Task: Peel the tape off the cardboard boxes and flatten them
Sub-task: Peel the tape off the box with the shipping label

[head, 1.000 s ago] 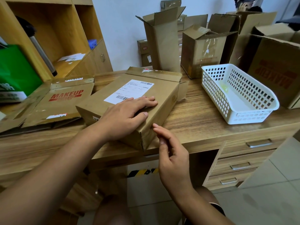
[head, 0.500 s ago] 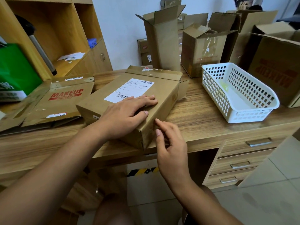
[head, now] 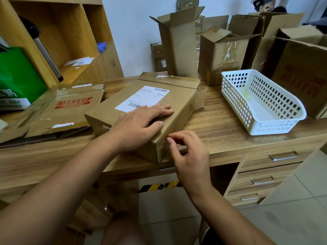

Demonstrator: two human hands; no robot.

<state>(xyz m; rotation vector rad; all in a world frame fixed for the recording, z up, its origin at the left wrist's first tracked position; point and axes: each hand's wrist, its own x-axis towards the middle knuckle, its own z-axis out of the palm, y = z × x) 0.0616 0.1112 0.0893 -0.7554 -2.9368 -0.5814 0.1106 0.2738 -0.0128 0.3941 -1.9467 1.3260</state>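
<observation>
Head view: the labelled cardboard box lies flat at the near edge of the desk, one corner overhanging. The left hand rests on its top, fingers straight and released. The right hand is at the near right corner, fingers curled, tips on the edge; a pinch cannot be told. A flattened box lies left, a white basket right.

The wooden desk carries a labelled box, a flattened MAKEUP box to its left, a white basket and open boxes behind.
</observation>
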